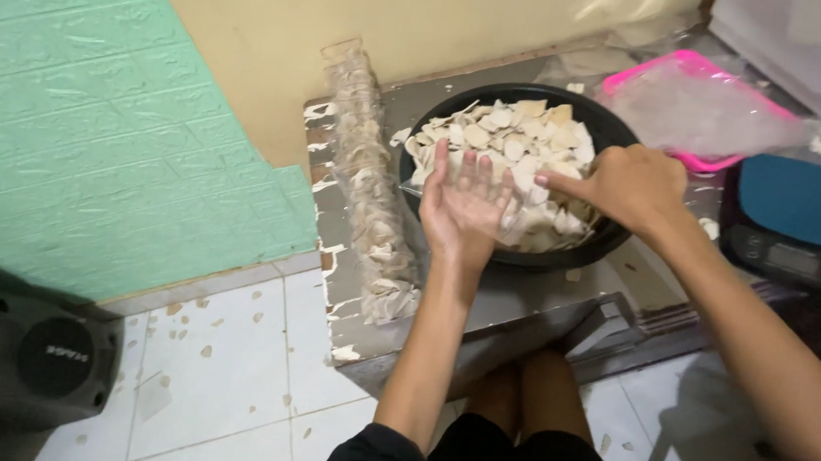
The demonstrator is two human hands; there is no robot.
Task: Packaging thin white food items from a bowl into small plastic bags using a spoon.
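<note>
A black round bowl (pixel 438 117) full of pale, flat chips (pixel 514 132) sits on a low worn grey table (pixel 521 306). My left hand (pixel 462 207) is held palm up at the bowl's near rim, fingers spread, with nothing clearly in it. My right hand (pixel 626 183) reaches into the bowl from the right, knuckles up, fingers curled among the chips; whether it grips any I cannot tell. A long clear plastic bag packed with the same chips (pixel 370 189) lies along the table's left edge, beside my left hand.
A pink tray with a clear plastic bag on it (pixel 703 107) lies behind the bowl. A blue-topped digital scale (pixel 796 224) stands at the right. A dark speaker (pixel 26 353) sits on the white tiled floor at lower left, with chip crumbs scattered nearby.
</note>
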